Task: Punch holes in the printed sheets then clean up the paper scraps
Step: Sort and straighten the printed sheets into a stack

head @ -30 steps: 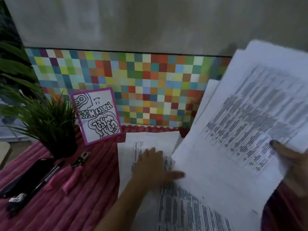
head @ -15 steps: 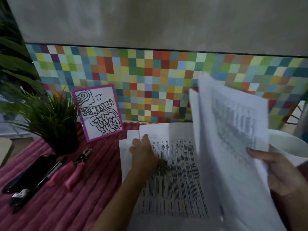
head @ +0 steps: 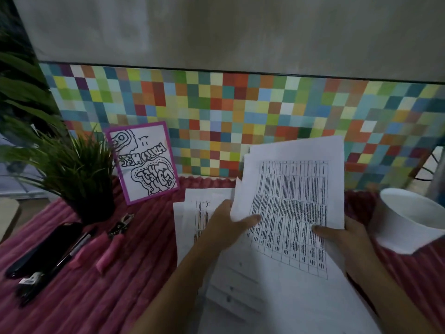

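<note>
A plain grey wall [head: 240, 30] fills the upper part of the view, dimly lit. Below it runs a band of small multicoloured square tiles [head: 240, 112]. A ribbed pink-red cloth [head: 91, 297] covers the table. At far left, broad dark green leaves [head: 21, 92] hang in shadow.

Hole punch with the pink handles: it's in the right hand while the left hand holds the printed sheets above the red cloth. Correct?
Not quite. In the head view the hole punch lies untouched on the red cloth, left of the papers. The right hand grips the printed sheets along with the left hand.
</note>
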